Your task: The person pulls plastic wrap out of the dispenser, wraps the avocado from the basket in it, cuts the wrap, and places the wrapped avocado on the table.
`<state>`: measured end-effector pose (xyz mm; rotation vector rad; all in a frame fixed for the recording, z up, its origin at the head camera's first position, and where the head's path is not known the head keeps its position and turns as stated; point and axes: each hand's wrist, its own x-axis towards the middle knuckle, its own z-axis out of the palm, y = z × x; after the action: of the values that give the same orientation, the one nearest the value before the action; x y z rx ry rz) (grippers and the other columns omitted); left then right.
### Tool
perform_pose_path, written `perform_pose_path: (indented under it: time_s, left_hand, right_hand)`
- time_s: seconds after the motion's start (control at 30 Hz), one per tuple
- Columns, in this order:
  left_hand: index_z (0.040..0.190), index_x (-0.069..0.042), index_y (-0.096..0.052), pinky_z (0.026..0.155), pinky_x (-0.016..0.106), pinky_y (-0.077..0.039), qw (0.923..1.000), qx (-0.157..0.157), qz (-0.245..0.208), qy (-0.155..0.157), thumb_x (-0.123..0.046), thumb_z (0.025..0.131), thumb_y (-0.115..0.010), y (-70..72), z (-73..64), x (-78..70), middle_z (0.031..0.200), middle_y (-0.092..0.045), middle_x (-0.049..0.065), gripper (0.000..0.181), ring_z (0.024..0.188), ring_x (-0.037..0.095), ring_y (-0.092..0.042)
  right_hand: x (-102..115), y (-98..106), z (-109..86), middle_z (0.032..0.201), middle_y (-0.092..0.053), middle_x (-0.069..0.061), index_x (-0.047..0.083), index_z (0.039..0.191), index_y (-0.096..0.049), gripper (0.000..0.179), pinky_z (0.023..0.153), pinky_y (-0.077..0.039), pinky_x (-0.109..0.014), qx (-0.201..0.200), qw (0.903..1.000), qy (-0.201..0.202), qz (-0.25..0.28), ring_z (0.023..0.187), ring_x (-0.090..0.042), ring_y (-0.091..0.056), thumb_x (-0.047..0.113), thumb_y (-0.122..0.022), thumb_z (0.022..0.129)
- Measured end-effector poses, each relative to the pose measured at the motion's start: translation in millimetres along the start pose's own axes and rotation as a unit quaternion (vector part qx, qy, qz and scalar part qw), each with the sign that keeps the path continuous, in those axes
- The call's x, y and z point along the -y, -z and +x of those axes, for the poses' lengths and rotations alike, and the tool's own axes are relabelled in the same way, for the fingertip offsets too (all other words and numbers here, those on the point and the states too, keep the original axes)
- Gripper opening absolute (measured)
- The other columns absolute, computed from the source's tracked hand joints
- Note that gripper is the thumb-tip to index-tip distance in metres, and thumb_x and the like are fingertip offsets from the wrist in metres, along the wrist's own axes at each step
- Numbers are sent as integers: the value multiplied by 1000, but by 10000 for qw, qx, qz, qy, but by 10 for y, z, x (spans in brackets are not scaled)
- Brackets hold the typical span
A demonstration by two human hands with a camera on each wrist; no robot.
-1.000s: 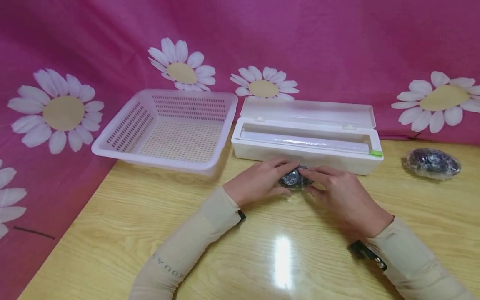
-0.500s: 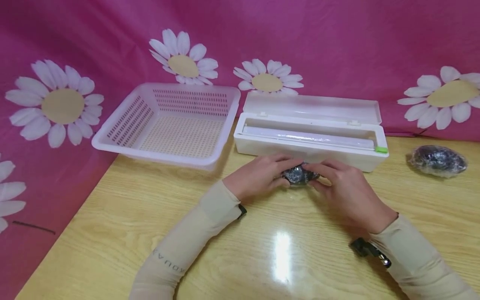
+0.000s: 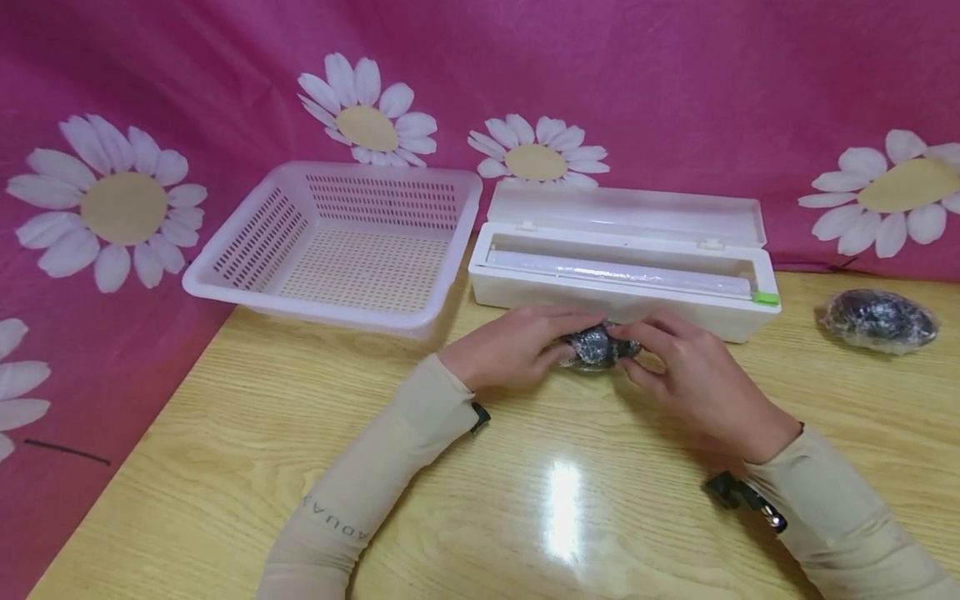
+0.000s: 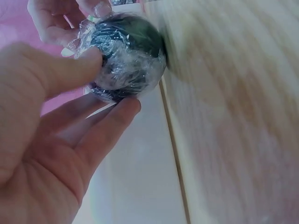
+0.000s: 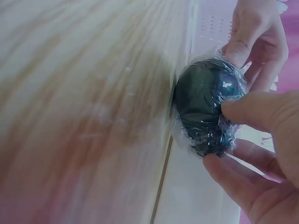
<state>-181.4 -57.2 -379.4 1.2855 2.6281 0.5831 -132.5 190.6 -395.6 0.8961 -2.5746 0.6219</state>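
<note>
A dark, egg-shaped avocado (image 3: 595,347), wrapped in crinkled cling film, lies low over the table in front of the white box. My left hand (image 3: 517,346) holds its left end, thumb on the near side and fingers on the far side. At the other end, my right hand (image 3: 693,379) pinches the film-covered avocado between thumb and fingers. In the left wrist view, bunched film shows on the rounded end of the avocado (image 4: 128,60). Smoother film covers the dark green skin of the avocado (image 5: 201,93) in the right wrist view.
Behind the hands stands a white cling film box (image 3: 600,293), lid raised, a film roll (image 3: 622,273) inside and a green slider (image 3: 765,297) at its right. A second wrapped avocado (image 3: 880,320) lies far right. Left is a slotted plastic basket (image 3: 337,312). A flowered pink cloth (image 3: 675,83) hangs behind.
The head view has shifted slightly. Both hands stay on the avocado, with small finger shifts; the left thumb has moved a little over the wrapped end.
</note>
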Motion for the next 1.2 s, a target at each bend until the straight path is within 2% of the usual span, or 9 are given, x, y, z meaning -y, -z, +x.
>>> perform_pose_path:
  time_s: [0.13,0.3,0.5,0.63,0.7,0.87,1.0,1.07,1.2]
  left_hand:
    - [154,-18,-50,120,26,-42,9997,-140,-216,2,-23,103,-61,-2,7,4,153,-58,-1,52,140,12,-56]
    - [148,-22,-53,118,25,-44,9983,-324,-478,-97,-23,102,-62,-15,8,30,147,-62,-3,47,134,10,-59]
    - [139,-20,-48,108,26,-51,9978,-159,-619,-151,-17,102,-64,-26,13,68,135,-63,-2,41,118,7,-60]
    - [140,-19,-45,112,28,-48,9982,-13,-558,-228,-14,96,-71,-15,21,73,140,-60,-1,51,125,10,-58]
    - [140,-19,-46,113,28,-48,9986,-1,-467,-264,-14,97,-70,-9,20,70,142,-60,0,50,127,11,-58]
    - [137,-19,-49,111,27,-49,9988,-193,-294,-343,-15,100,-66,0,2,60,139,-63,0,41,124,11,-61]
    - [138,-19,-50,112,27,-48,9982,-337,-321,-386,-18,99,-67,-7,-11,69,140,-63,0,43,126,11,-61]
    - [139,-19,-50,112,26,-48,9976,-400,-396,-405,-19,98,-68,-15,-13,82,140,-64,0,45,126,12,-62]
    - [140,-17,-48,109,26,-50,9965,-460,-579,-399,-22,97,-67,-44,-6,114,136,-66,0,48,121,11,-64]
  right_hand:
    - [-4,-5,3,109,-71,-14,5,116,-74,37,74,-62,-47,-51,10000,31,-43,92,-27,-69,5,-85,81]
    - [-23,9,-9,112,-70,-12,5,122,-73,39,75,-60,-44,55,10000,45,32,92,-24,-67,5,-79,83]
    - [-27,21,-13,116,-68,-10,6,127,-71,45,74,-59,-41,182,9998,48,102,91,-20,-64,13,-81,84]
    - [-32,0,-2,112,-69,-11,6,122,-72,40,78,-61,-46,68,10000,25,50,94,-25,-68,10,-85,84]
    - [-35,-12,5,109,-70,-11,6,119,-73,38,77,-62,-47,1,10000,11,1,94,-25,-69,8,-85,83]
    - [-38,-22,15,108,-70,-11,5,118,-72,39,75,-62,-46,-59,10000,31,-40,92,-25,-70,7,-86,82]
    - [-37,-12,19,118,-69,-17,4,129,-68,52,82,-62,-51,-85,9999,-65,10,103,-33,-69,8,-87,81]
    - [-45,-14,20,121,-68,-19,4,133,-67,57,84,-61,-52,-130,9999,-11,4,107,-36,-69,8,-88,80]
    - [-60,-37,18,116,-71,-18,6,128,-71,52,84,-61,-51,-263,9993,269,31,104,-35,-70,5,-87,78]
